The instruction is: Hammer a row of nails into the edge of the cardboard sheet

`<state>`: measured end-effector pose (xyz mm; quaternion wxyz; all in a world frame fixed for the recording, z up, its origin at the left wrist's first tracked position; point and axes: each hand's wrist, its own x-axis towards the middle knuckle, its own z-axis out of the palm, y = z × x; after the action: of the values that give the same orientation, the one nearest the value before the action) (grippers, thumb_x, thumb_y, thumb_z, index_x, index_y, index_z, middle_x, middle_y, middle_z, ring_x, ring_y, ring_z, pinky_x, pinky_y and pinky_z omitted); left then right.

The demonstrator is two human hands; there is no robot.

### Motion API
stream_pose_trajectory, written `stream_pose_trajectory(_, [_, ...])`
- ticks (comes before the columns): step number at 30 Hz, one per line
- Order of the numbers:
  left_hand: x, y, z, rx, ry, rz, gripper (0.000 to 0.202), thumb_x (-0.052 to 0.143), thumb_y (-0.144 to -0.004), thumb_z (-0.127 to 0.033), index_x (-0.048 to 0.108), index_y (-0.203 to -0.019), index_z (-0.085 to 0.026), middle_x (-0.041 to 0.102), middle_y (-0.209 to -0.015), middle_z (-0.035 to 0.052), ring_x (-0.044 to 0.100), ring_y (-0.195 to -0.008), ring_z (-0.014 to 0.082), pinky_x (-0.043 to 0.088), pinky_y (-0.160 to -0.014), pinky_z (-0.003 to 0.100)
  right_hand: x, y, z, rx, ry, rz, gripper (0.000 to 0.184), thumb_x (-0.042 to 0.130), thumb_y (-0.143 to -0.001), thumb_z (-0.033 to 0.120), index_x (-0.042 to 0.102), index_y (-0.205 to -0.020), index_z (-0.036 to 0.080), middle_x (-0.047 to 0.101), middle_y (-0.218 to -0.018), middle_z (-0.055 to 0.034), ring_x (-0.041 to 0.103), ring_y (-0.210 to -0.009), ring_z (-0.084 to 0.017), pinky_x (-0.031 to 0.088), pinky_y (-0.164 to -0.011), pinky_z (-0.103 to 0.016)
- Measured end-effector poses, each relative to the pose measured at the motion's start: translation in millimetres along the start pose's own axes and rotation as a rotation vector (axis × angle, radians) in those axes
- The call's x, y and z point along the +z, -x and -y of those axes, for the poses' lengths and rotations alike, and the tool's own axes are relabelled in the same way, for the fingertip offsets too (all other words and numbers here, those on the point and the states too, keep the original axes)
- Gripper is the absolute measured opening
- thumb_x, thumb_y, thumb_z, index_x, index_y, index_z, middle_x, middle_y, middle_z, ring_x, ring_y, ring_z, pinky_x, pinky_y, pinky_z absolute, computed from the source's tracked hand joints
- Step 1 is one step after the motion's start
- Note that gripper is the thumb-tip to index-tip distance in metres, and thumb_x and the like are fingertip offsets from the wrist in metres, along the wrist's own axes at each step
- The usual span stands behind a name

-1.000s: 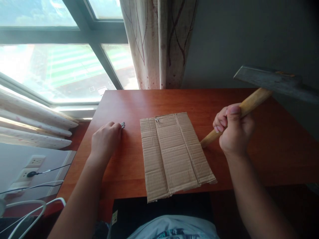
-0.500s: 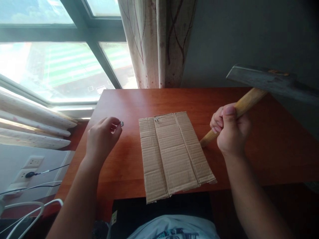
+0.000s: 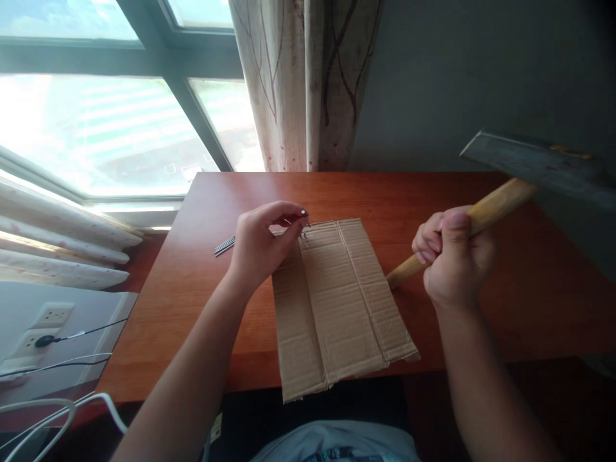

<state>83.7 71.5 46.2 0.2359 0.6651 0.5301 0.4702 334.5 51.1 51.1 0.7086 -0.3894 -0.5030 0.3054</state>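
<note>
Between thumb and forefinger of the left hand [image 3: 262,247] a nail [image 3: 302,213] is pinched, only its head showing, just over the far left corner of the cardboard [image 3: 337,301]. To its right, well apart, the right hand [image 3: 455,256] is closed around the hammer [image 3: 500,199] handle, which slants up and to the right. More nails [image 3: 224,246] lie to the left.

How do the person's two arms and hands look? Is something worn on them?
Both are bare. The left hand and the right hand have no gloves, and no ring shows. The left forearm and the right forearm show no sleeve, watch or bracelet. A light printed shirt shows at the bottom edge.
</note>
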Motion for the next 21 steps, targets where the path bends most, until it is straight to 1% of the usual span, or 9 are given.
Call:
stream_pose_trajectory(5, [3.2,0.1,7.7,0.051,-0.078,0.006,0.014,0.068,-0.083,-0.029,0.074,-0.088,-0.017,0.075,-0.085,0.0028,0.068,-0.075,0.0134,0.056,-0.075,0.024,-0.2,0.2,0.6,0.006,0.034,-0.006,0.038,0.063,-0.092,0.043,0.04,-0.069,0.023,0.034,-0.051,0.0092,0.031,-0.038,-0.006,0.023,-0.036,-0.022])
stream_pose_trajectory(7, [3.4,0.7,8.5,0.063,-0.082,0.013,0.013,0.067,-0.083,-0.027,0.074,-0.087,-0.017,0.075,-0.085,0.0031,0.067,-0.075,0.0137,0.056,-0.073,0.023,-0.1,-0.2,0.9,0.004,0.044,0.002,0.039,0.063,-0.092,0.044,0.04,-0.069,0.022,0.034,-0.051,0.0094,0.031,-0.037,-0.006,0.024,-0.036,-0.022])
stream_pose_trajectory(11, [4.2,2.0,9.9,0.073,-0.077,0.042,0.011,0.066,-0.083,-0.025,0.074,-0.087,-0.018,0.075,-0.087,0.0038,0.067,-0.075,0.0136,0.055,-0.066,0.022,0.4,-1.0,1.0,-0.007,0.015,0.016,0.037,0.063,-0.092,0.042,0.042,-0.069,0.022,0.035,-0.051,0.0092,0.031,-0.037,-0.006,0.023,-0.035,-0.022])
stream_pose_trajectory(21, [3.9,1.8,11.8,0.104,-0.105,0.07,0.011,0.065,-0.083,-0.023,0.073,-0.088,-0.017,0.075,-0.086,0.0047,0.066,-0.07,0.0136,0.053,-0.062,0.023,-1.0,-0.8,-1.3,-0.02,-0.011,0.01,0.033,0.062,-0.094,0.037,0.044,-0.071,0.022,0.035,-0.052,0.0082,0.031,-0.037,-0.006,0.022,-0.035,-0.023])
